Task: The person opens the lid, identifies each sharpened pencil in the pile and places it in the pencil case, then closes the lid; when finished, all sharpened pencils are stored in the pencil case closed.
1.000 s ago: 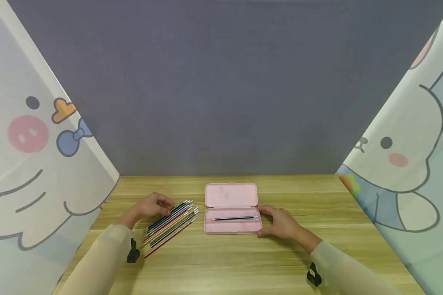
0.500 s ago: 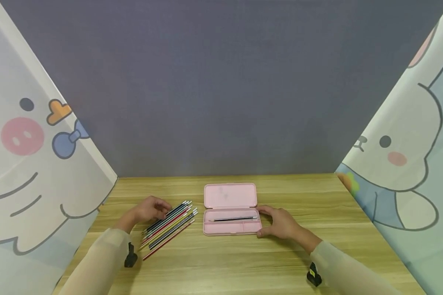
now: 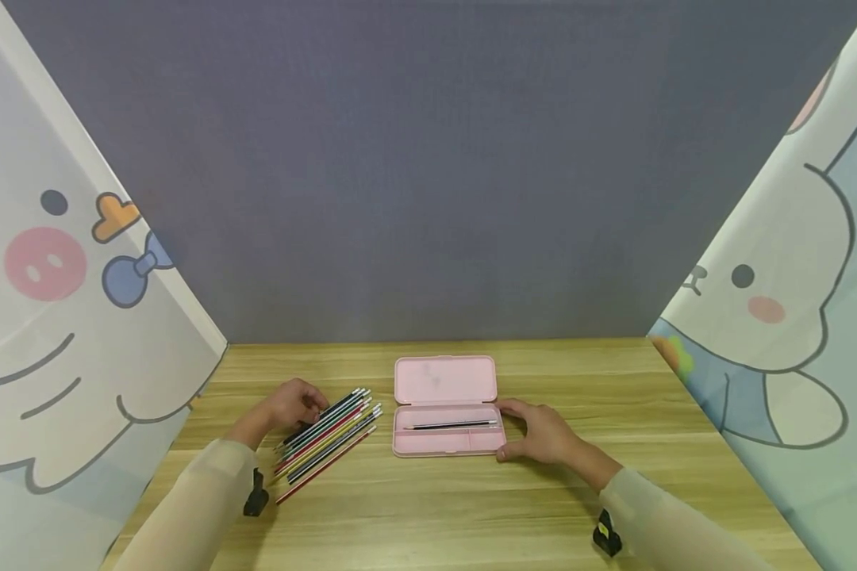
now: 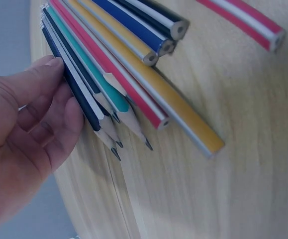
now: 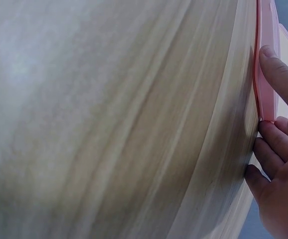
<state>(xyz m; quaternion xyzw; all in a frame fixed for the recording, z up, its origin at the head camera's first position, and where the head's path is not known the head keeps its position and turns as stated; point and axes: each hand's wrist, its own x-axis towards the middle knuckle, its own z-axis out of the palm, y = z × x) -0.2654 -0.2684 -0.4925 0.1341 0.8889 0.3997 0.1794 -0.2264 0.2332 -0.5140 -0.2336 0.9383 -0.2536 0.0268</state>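
So the left hand (image 4: 24, 149) had a light pinch on the dark navy, white-striped wooden pencil (image 4: 74, 88) at the edge of the pile: thumb tip on the barrel, fingers curled in behind, hardly any gap left. Couldn't tell how hard it was squeezing.

Looked like a light, stiff stick with slick paint, so I'd have reckoned mid-barrel was the spot to grab. The sharpened tip seemed the fragile bit, and neighbours looked likely to roll.

Right beside it lay the rest of the pile, including a green striped pencil (image 4: 115, 97) and a long yellow unsharpened one (image 4: 183, 109). A red striped pencil (image 3: 326, 466) sat slightly apart on the near side.

Over on the other side, the right hand (image 3: 543, 432) held the right end of the open pink pencil case (image 3: 428, 441), thumb at the front corner, fingers along the end. Probably thin plastic, prone to sliding, so the end was a decent hold. One black pencil (image 3: 451, 425) lay in its long rear compartment. Everything was on a wood-grain table (image 3: 428, 515).
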